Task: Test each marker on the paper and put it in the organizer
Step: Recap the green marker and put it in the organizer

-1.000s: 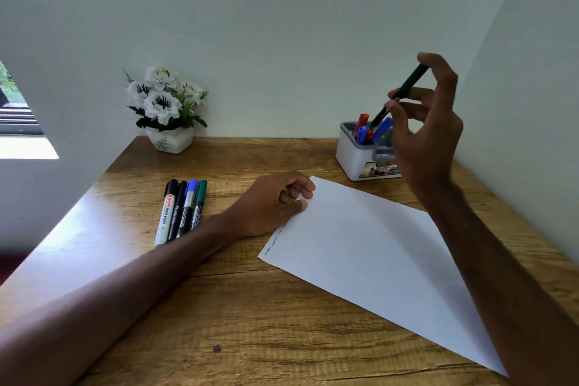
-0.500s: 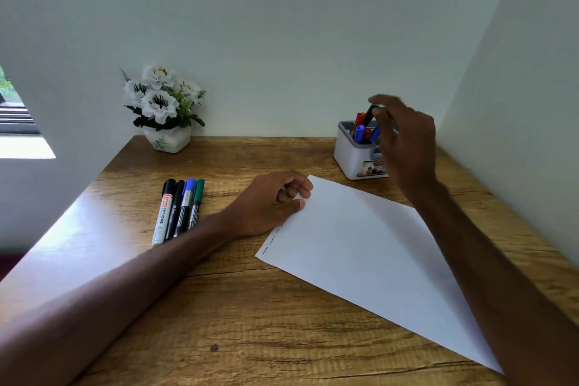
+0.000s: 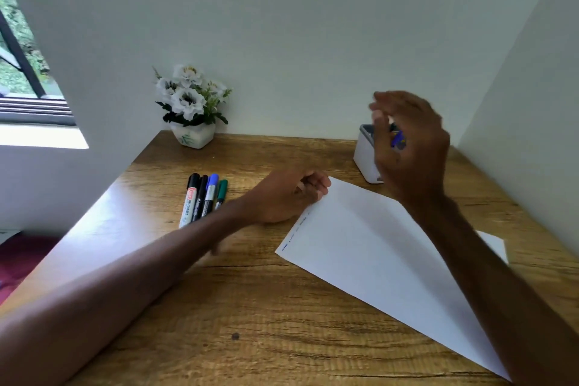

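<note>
On the wooden table [image 3: 250, 338] a white sheet of paper [image 3: 376, 260] was laid slantwise, with faint pen strokes along its left edge. At its far corner the left hand [image 3: 282, 197] was rested, its fingers curled into a loose fist with nothing gripped. Just left of that hand, four capped markers [image 3: 203, 197] were laid side by side. Farther back the right hand [image 3: 410, 147] was raised, blurred, its fingers loosely apart and nothing seen held. Behind it the white organizer [image 3: 365, 157] was partly hidden, a blue marker [image 3: 398, 139] being glimpsed inside. A flower pot [image 3: 194, 135] was set against the wall.
</note>
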`<state>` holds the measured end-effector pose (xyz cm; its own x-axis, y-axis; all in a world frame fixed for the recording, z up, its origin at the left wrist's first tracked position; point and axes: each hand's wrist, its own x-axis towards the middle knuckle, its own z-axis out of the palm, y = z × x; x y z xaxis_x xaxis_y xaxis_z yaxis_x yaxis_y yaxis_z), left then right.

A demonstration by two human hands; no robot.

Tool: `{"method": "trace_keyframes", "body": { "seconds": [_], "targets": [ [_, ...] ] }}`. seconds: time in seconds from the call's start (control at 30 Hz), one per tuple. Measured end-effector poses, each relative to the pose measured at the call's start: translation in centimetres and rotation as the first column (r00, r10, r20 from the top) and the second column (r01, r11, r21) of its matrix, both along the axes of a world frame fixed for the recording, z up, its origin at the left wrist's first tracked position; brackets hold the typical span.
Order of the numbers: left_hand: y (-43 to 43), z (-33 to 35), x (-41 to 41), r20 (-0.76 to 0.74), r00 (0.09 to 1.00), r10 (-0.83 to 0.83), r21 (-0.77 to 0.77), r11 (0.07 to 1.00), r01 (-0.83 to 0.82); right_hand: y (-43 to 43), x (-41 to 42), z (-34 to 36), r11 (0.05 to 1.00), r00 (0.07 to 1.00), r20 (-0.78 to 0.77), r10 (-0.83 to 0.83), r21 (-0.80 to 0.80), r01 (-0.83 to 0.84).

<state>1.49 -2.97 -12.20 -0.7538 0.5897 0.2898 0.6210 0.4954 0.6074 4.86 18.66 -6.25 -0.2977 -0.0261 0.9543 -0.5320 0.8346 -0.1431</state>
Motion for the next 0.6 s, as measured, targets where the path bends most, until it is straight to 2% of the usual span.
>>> {"method": "trace_keyframes", "body": {
  "seconds": [0.1, 0.2, 0.27, 0.33, 0.43, 0.6],
  "targets": [
    [-1.3, 2.1, -0.9, -0.081, 0.994, 0.08, -0.017, 0.996, -0.082, -4.2, 2.0, -0.9, 0.961, 0.982, 0.057, 0.18, 0.205, -0.188],
    [-4.0, 3.7, -2.6, -0.12, 0.969, 0.216, 0.127, 0.971, -0.2, -7.5, 2.5, -2.7, 0.807, 0.868, 0.39, 0.306, 0.378, -0.454],
    [-5.8, 4.0, -3.5, -0.093, 0.946, 0.312, 0.234, 0.93, -0.284, -9.3, 2.3, -3.4, 0.697, 0.772, 0.565, 0.29, 0.428, -0.575],
    [-7.1, 3.8, -4.0, -0.044, 0.928, 0.371, 0.257, 0.901, -0.348, -11.6, 2.1, -3.6, 0.606, 0.707, 0.672, 0.219, 0.475, -0.639],
    [-8.2, 3.0, -4.1, 0.02, 0.919, 0.395, 0.264, 0.884, -0.386, -15.0, 1.5, -3.6, 0.517, 0.657, 0.743, 0.126, 0.516, -0.683],
    [-8.2, 2.6, -4.0, 0.024, 0.921, 0.389, 0.272, 0.884, -0.381, -15.4, 0.1, -3.5, 0.502, 0.719, 0.691, 0.078, 0.596, -0.627]
  ]
}}
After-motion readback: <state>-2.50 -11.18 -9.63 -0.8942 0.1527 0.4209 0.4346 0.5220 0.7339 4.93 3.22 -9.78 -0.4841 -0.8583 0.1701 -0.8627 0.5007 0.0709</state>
